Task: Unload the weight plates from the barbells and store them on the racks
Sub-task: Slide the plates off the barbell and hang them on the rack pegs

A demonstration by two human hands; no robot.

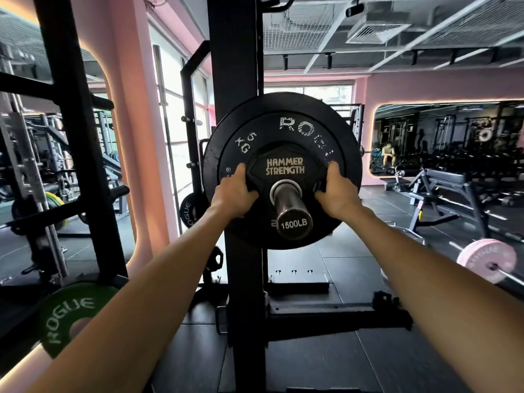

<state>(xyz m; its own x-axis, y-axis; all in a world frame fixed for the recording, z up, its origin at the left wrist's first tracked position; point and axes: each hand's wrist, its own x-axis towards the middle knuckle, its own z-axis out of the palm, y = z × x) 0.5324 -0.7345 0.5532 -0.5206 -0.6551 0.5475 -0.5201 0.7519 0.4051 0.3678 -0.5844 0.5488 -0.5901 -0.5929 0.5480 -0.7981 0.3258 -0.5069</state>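
Note:
A barbell sleeve (pixel 293 214) marked 1500LB points toward me at the centre of the head view. On it sits a small black Hammer Strength plate (pixel 285 167) in front of a black 5 kg Rogue plate (pixel 286 126), with a larger black plate (pixel 209 157) behind both. My left hand (pixel 234 194) grips the small plate's left edge. My right hand (pixel 338 194) grips its right edge. Both arms are stretched out straight.
A black rack upright (pixel 235 66) stands just behind the plates. A green Rogue plate (pixel 68 313) hangs low on the left rack. A black Rogue plate (pixel 187 211) sits on a peg left of the upright. A pink-plated barbell (pixel 486 259) lies on the floor right, near a bench (pixel 448 188).

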